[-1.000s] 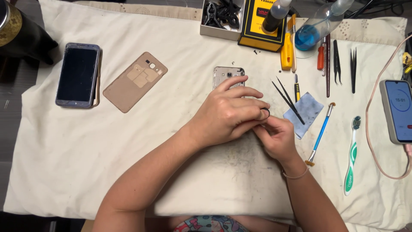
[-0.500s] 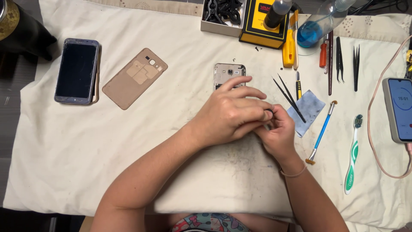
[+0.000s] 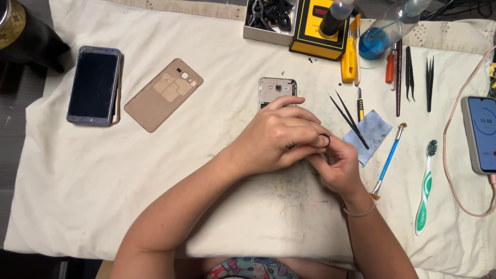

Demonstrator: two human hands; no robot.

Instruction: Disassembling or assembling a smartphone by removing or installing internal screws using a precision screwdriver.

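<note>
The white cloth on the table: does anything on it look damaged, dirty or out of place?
The white cloth has grey smudges near its front edge, below the left hand and right hand. The opened phone lies without its back cover, which rests apart. Nothing looks spilled.

dark phone screen (image 3: 94, 85) far left; lit blue screen (image 3: 485, 135) far right

Looks like a phone-repair workbench: tabletop draped in a stained white cloth (image 3: 103, 181), laid out with an opened phone (image 3: 277, 91), a detached back cover (image 3: 163, 94), tweezers (image 3: 429, 76), screwdrivers (image 3: 390, 70), a brush (image 3: 387, 160) and a solvent bottle (image 3: 385, 32).
</note>
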